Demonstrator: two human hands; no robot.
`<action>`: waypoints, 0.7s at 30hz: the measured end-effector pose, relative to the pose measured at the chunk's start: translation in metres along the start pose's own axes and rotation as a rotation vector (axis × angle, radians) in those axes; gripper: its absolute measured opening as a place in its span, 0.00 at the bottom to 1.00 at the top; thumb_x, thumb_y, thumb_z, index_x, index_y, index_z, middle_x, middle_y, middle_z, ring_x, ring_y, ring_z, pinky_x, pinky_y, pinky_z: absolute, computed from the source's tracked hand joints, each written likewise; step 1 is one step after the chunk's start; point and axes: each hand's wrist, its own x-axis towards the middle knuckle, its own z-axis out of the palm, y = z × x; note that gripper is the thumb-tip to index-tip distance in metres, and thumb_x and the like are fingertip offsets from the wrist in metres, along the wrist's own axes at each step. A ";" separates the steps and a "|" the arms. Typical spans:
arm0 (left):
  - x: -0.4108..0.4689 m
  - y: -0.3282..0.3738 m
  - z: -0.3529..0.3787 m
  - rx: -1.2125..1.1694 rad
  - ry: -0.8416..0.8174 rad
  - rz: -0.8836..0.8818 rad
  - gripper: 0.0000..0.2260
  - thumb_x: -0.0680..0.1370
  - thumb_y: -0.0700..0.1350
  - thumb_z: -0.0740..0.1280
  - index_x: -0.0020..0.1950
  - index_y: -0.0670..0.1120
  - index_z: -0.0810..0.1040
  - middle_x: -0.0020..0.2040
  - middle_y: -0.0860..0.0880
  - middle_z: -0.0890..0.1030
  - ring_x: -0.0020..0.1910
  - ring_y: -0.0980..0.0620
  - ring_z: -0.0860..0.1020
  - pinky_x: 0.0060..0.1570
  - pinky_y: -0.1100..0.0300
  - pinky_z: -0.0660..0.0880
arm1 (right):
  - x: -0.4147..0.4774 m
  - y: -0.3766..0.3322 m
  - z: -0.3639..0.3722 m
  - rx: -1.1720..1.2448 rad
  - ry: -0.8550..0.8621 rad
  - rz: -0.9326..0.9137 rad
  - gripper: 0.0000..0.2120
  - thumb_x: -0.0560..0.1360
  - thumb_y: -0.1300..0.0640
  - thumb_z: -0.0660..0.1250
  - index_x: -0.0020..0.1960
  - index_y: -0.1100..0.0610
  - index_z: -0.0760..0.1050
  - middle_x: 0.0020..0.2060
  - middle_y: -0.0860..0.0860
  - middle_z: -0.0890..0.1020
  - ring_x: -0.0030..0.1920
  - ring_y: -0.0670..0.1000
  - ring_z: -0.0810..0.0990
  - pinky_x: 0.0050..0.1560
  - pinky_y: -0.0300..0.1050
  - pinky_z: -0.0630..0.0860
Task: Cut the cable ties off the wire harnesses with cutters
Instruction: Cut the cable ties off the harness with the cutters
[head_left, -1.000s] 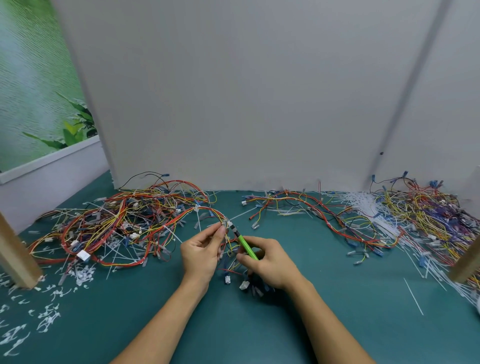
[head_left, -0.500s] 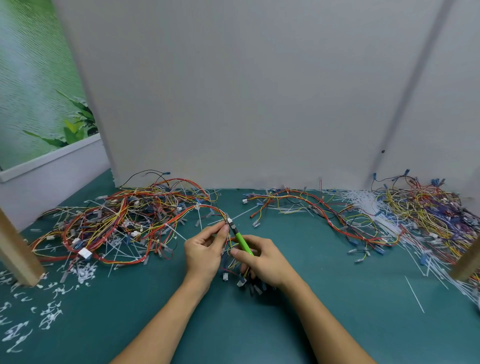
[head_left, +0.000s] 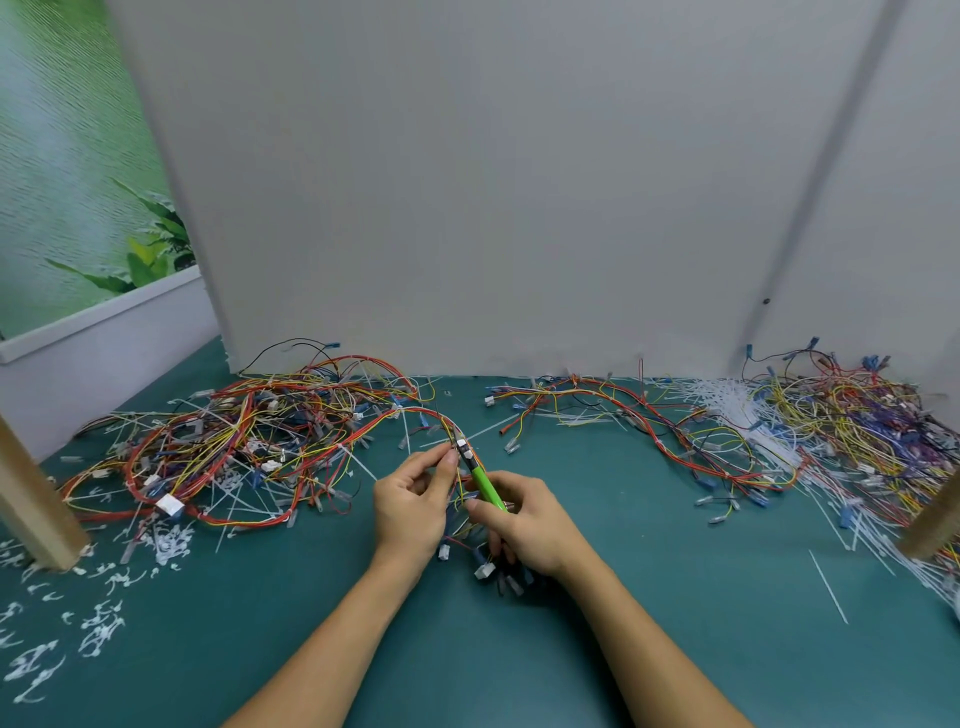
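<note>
A red and yellow wire harness (head_left: 384, 421) arches from the left pile down between my hands. My left hand (head_left: 413, 504) pinches its wires just below a white cable tie (head_left: 461, 443). My right hand (head_left: 524, 519) grips green-handled cutters (head_left: 485, 486), whose dark tip sits at that tie. Loose connector ends (head_left: 485, 569) of the harness lie under my right hand.
A tangled harness pile (head_left: 223, 441) lies at the left, another harness (head_left: 623, 410) in the middle back, and a large pile (head_left: 852, 415) with white ties at the right. Cut tie scraps (head_left: 98, 629) litter the green mat front left. Wooden posts (head_left: 31, 499) stand at both sides.
Both hands have kept their grips and stayed together at the same tie. The cutter tip has edged slightly along the wires; the view has shifted a little.
</note>
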 end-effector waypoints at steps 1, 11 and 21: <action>0.000 0.000 0.000 -0.001 -0.002 -0.003 0.08 0.76 0.40 0.73 0.46 0.54 0.86 0.42 0.50 0.87 0.30 0.61 0.77 0.32 0.69 0.73 | 0.000 0.000 0.000 0.000 0.004 -0.001 0.08 0.80 0.56 0.70 0.59 0.55 0.80 0.30 0.42 0.81 0.24 0.49 0.75 0.28 0.39 0.73; -0.002 0.003 -0.001 -0.027 -0.018 -0.026 0.09 0.77 0.39 0.73 0.47 0.54 0.85 0.40 0.51 0.87 0.28 0.61 0.77 0.31 0.69 0.73 | 0.001 0.001 0.001 0.020 -0.039 0.008 0.14 0.76 0.47 0.70 0.58 0.52 0.79 0.34 0.46 0.81 0.28 0.52 0.77 0.28 0.44 0.76; -0.002 0.004 -0.002 -0.024 -0.032 -0.039 0.08 0.77 0.39 0.73 0.48 0.54 0.85 0.41 0.50 0.87 0.28 0.61 0.77 0.32 0.68 0.74 | 0.002 0.004 0.002 0.034 -0.033 -0.004 0.16 0.75 0.43 0.69 0.58 0.51 0.79 0.33 0.43 0.80 0.29 0.50 0.75 0.30 0.45 0.75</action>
